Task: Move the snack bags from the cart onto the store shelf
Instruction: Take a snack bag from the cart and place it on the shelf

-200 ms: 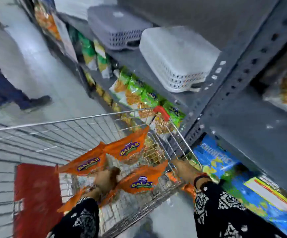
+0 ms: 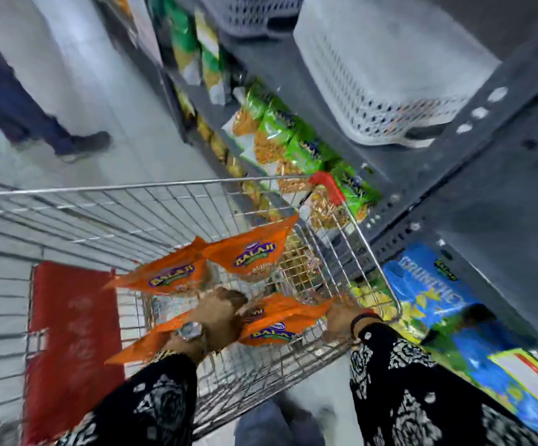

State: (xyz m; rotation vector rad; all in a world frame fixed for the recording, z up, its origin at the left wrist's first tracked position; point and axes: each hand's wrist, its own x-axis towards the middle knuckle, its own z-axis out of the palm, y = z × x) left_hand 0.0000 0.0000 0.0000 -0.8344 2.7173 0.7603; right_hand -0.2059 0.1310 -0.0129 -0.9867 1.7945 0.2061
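Left hand (image 2: 221,317) down in the cart (image 2: 164,201), fingers curled on an orange snack bag (image 2: 277,323), right hand (image 2: 341,317) pinching that bag's far edge, two more orange bags (image 2: 216,262) behind, gray shelf (image 2: 454,175) past the cart

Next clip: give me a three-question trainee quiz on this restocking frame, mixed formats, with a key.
1. True or false: the orange snack bags lie in the wire cart.
2. The left hand and right hand both reach toward: A) an orange bag near the cart's close end; B) the white basket; C) the red flap.
3. Fill in: the bags already on the shelf beyond the cart are mostly ____ in colour.

Key: 1 true; 2 A; 3 green.
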